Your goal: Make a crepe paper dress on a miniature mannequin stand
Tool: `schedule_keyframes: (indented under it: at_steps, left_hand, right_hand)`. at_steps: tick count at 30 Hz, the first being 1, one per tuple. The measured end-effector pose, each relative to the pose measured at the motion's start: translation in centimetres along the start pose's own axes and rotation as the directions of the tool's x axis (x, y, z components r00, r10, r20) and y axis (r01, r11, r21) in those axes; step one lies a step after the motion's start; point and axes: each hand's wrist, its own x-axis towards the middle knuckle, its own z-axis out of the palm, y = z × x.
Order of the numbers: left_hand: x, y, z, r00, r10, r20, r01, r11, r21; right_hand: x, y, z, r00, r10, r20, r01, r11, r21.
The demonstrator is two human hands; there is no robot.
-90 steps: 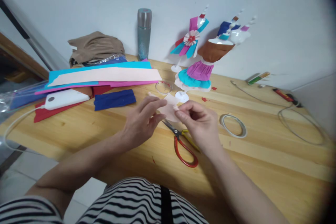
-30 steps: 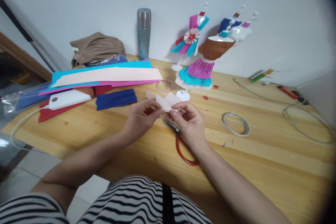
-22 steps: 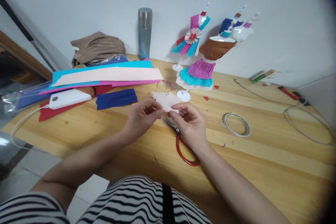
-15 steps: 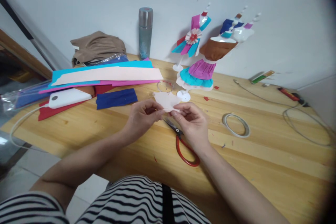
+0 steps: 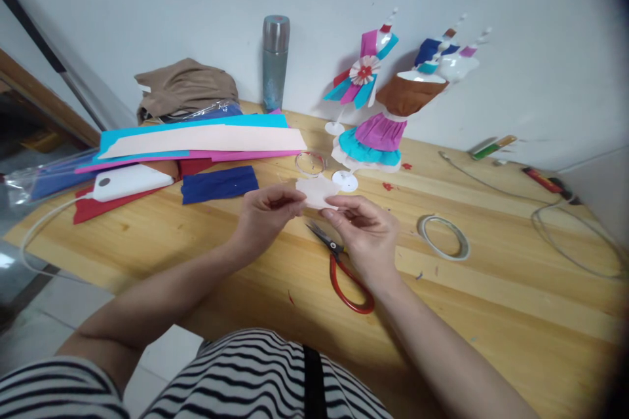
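Note:
A small piece of pale pink crepe paper (image 5: 317, 190) is stretched between my two hands, just above the table. My left hand (image 5: 268, 213) pinches its left edge with thumb and fingers. At the right edge, my right hand (image 5: 366, 229) pinches it the same way. Scissors with red handles (image 5: 351, 288) lie on the table under and beside my right hand, blades pointing left. Behind the paper are a clear ring (image 5: 310, 163) and the round white base (image 5: 344, 181) of a small dress form wearing a brown, pink and blue paper dress (image 5: 381, 131).
Other dressed forms (image 5: 368, 69) stand by the wall. A tape roll (image 5: 443, 237) and a cable (image 5: 535, 216) lie to the right. Leftward are stacked paper strips (image 5: 211, 139), a blue paper piece (image 5: 219, 184), a white power bank (image 5: 130, 182), a flask (image 5: 276, 65) and brown cloth (image 5: 189, 88).
My hands have moved slightly apart. The pink paper's folded lower edge now looks flatter, and its left side has shifted right. The whole view has shifted a little.

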Motion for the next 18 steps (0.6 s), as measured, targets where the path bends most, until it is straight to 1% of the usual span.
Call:
schedule_keyframes:
  at_steps: [2, 3, 5, 7, 9, 14, 18]
  left_hand:
    - [0.0, -0.3, -0.1, 0.99, 0.142, -0.003, -0.141, 0.985, 0.102]
    - [0.1, -0.4, -0.2, 0.974, 0.228, 0.005, -0.226, 0.962, 0.155]
    - [0.2, -0.7, -0.3, 0.921, 0.388, 0.038, -0.386, 0.892, 0.238]
    - [0.3, -0.9, -0.4, 0.871, 0.486, 0.07, -0.485, 0.827, 0.285]
    - [0.2, -1.1, -0.4, 0.848, 0.523, 0.086, -0.521, 0.794, 0.314]
    - [0.0, -1.4, -0.4, 0.83, 0.55, 0.097, -0.546, 0.763, 0.347]
    - [0.1, -1.4, -0.3, 0.807, 0.582, 0.1, -0.575, 0.734, 0.362]
  right_hand:
    - [0.0, 0.0, 0.0, 1.0, -0.003, -0.012, 0.003, 1.0, -0.013]
    - [0.0, 0.0, 0.0, 1.0, -0.004, -0.019, 0.003, 1.0, -0.015]
    - [0.0, 0.1, 0.0, 0.999, 0.002, -0.032, -0.003, 1.0, -0.005]
    - [0.0, 0.2, 0.1, 0.999, 0.015, -0.04, -0.015, 1.0, 0.011]
    - [0.0, 0.2, 0.2, 0.999, 0.023, -0.044, -0.023, 1.0, 0.014]
    - [0.1, 0.1, 0.2, 0.998, 0.022, -0.059, -0.023, 1.0, -0.014]
    - [0.1, -0.1, 0.1, 0.999, -0.012, -0.053, 0.009, 0.998, -0.054]
